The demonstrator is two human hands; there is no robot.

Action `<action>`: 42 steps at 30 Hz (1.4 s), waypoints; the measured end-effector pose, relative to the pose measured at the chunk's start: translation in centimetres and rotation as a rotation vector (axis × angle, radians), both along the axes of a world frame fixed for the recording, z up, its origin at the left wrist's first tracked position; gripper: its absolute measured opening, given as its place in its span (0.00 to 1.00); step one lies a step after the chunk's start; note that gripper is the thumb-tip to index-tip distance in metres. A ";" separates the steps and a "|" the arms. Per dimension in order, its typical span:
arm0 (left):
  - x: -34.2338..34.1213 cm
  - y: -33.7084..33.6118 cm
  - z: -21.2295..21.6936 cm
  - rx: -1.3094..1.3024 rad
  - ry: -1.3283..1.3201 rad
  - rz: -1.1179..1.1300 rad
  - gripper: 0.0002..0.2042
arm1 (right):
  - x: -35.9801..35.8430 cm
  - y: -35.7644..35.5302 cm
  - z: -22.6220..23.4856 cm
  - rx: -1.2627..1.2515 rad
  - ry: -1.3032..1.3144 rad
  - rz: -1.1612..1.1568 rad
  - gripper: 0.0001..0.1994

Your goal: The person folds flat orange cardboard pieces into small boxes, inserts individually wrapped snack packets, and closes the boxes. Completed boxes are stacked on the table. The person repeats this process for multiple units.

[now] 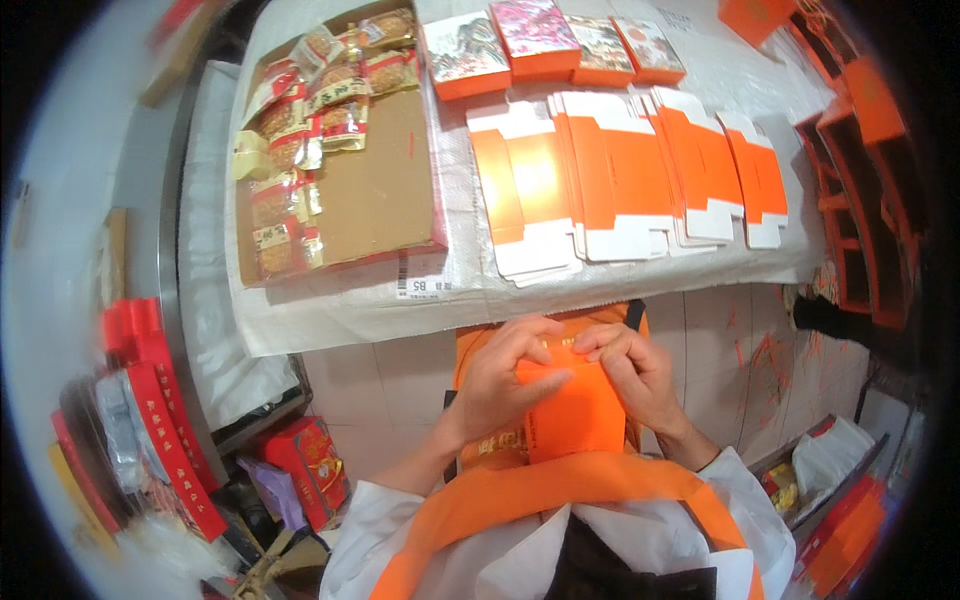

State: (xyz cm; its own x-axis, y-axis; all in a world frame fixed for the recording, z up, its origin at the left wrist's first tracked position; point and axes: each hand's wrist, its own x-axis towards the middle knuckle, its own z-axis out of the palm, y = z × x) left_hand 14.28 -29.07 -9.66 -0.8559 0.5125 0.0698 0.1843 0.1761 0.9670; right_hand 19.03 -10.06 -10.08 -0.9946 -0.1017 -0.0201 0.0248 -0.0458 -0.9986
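Orange carton [583,415] held over the person's lap, just off the near edge of the desk [330,322]. Left hand [513,368] grasping its left side, thumb lying across the face, fingers at the far end. Right hand [630,368] grasping the far right corner, fingers bent over the edge. Fingertips of both close together at the far end.

Desk, left: shallow cardboard tray [385,185], wrapped pastries [340,90] along its left and far sides. Desk, right: flat orange-and-white cartons [610,170] in overlapping stacks. Beyond those, a row of four boxes with picture tops [537,28], sides orange.
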 end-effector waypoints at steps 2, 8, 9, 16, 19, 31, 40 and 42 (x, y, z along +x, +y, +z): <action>-1.5 -1.0 1.5 -0.235 -0.105 -0.216 0.11 | -1.2 -0.4 1.1 0.101 0.081 0.139 0.06; -3.8 -7.1 2.6 -0.042 -0.361 -0.107 0.21 | -8.8 -3.5 3.1 -0.049 0.229 0.235 0.07; -3.4 -8.4 1.9 0.152 -0.429 0.054 0.24 | -10.6 -4.2 3.1 0.056 0.303 0.166 0.07; 3.9 -16.0 -3.2 0.497 -0.622 0.830 0.29 | -23.0 -16.7 0.1 0.364 0.450 0.528 0.15; 6.7 -17.0 -4.2 0.656 -0.618 0.960 0.27 | -26.7 -26.5 -3.4 0.430 0.125 0.745 0.19; 7.0 -18.2 -3.9 0.611 -0.345 1.411 0.26 | -25.8 -32.5 -6.7 -0.238 -0.413 0.430 0.18; 2.9 -14.8 -3.0 0.487 -0.063 1.338 0.27 | -20.7 -13.6 0.3 -0.036 0.010 0.370 0.28; 1.7 -13.3 -3.4 0.421 -0.029 1.281 0.27 | -18.9 -11.5 0.3 0.099 -0.074 0.437 0.28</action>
State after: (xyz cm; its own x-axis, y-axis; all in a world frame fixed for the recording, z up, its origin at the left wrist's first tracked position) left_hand 15.95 -42.41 -13.07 -0.7161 -0.6980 -0.0040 0.0935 -0.1016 0.9904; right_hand 0.09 -21.52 -9.73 -0.8544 -0.5055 -0.1201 0.0918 0.0805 -0.9925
